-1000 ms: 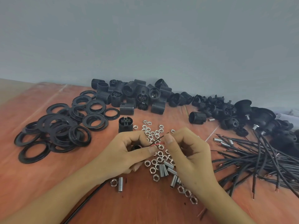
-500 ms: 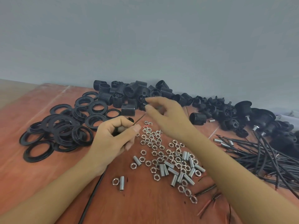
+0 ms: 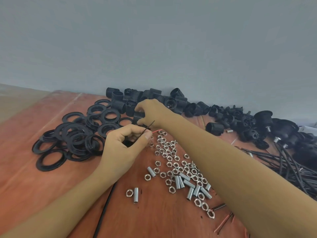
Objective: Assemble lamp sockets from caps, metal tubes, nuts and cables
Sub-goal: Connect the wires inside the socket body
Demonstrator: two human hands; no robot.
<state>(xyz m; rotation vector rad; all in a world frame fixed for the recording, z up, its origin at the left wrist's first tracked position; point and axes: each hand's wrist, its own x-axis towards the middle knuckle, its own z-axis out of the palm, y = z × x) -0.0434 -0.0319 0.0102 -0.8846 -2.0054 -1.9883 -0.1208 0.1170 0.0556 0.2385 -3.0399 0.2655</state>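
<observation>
Socket shell (image 3: 138,116): one, right hand (image 3: 151,111); wires (image 3: 148,126): two, left hand (image 3: 123,146).

Bare table (image 3: 25,186) lies open at the near left, in front of the black rings (image 3: 51,162). The left hand (image 3: 123,148), pinching a wire (image 3: 147,128), fills the gap between rings and nuts (image 3: 171,162). The right forearm (image 3: 223,160) slants over the nuts, the right hand (image 3: 152,110) gripping a socket (image 3: 138,115) in the pile (image 3: 178,98) along the wall. Cables (image 3: 291,169) crowd the right.

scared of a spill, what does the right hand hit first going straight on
Probably the pile of black sockets just beyond the right hand, whose grip is on one socket; depth is unclear.
</observation>
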